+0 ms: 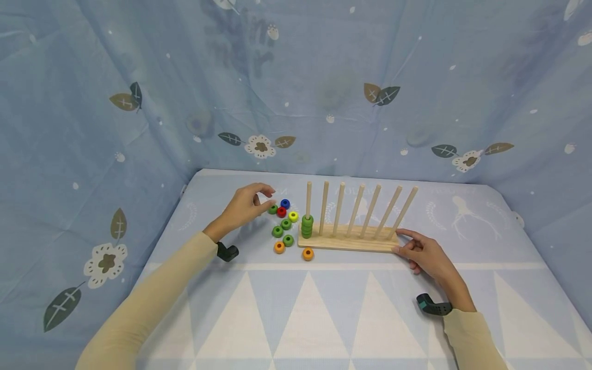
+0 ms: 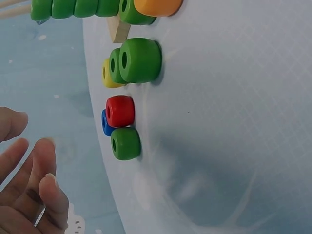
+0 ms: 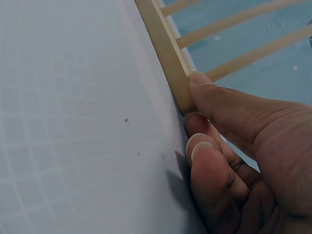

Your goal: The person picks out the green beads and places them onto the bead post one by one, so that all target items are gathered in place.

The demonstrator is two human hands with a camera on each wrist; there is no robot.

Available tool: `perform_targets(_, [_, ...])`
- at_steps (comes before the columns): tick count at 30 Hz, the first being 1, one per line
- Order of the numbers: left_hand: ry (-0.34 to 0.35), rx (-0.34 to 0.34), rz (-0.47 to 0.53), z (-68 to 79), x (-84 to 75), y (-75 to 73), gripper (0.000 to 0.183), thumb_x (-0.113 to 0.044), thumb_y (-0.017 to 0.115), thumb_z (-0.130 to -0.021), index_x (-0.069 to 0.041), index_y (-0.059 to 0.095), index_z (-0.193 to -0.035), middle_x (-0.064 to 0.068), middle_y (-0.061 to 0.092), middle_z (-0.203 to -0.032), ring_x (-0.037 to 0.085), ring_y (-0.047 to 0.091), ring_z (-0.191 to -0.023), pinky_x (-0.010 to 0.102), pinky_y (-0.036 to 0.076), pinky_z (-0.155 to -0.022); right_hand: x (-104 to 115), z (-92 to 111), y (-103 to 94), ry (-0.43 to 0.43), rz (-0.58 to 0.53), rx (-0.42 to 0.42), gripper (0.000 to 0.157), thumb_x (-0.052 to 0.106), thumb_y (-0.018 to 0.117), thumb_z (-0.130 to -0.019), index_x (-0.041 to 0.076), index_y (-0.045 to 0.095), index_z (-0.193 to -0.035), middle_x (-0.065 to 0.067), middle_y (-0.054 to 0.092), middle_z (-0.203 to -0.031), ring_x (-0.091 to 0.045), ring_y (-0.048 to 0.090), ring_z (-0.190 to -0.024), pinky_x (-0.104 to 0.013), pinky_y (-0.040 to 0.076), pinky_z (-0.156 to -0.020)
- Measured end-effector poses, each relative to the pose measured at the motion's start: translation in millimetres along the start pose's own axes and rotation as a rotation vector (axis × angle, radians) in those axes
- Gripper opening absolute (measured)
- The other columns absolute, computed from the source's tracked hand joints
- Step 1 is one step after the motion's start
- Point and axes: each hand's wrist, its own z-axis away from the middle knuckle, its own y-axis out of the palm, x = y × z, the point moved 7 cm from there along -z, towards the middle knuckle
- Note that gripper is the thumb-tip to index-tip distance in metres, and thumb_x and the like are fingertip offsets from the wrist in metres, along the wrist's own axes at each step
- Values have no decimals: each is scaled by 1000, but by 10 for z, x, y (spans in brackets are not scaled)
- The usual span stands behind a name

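Here's the left hand, relaxed, thumb and fingers parted, holding nothing! Just past its fingertips, a green bead, then red bead and blue bead. Further right, the rack, green stack on the nearest peg; at its far end, the right hand, thumb and curled fingers pinching the wood!

Beads — green, orange, red, blue, yellow

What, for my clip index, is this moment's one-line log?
left hand: empty, near loose beads | right hand: grips rack end | green stack on leftmost peg
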Motion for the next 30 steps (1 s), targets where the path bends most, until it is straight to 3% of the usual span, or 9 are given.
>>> perform_targets(8, [-22, 18, 13, 26, 83, 30, 31, -22, 74, -98, -13, 68, -127, 11, 71, -117, 20, 53, -62, 34, 47, -53, 0, 1, 3, -5, 4, 0, 72, 32, 77, -95, 8, 44, -155, -16, 63, -87, -15, 52, -53, -32, 51, -50])
perform_targets(18, [-87, 84, 10, 31, 193, 162, 37, -21, 74, -97, -5, 66, -131, 11, 69, -120, 20, 54, -64, 33, 49, -55, 3, -2, 4, -7, 10, -8, 72, 31, 77, -95, 8, 45, -154, -15, 63, -86, -15, 52, -53, -32, 51, -49])
perform_targets(30, [-114, 84, 3, 14, 324, 236, 37, -24, 75, -97, -6, 67, -129, 10, 68, -119, 21, 55, -65, 34, 50, -55, 12, 9, 4, -7, -6, -3, 72, 31, 77, -95, 8, 45, -155, -16, 64, -88, -15, 52, -53, -32, 51, -49])
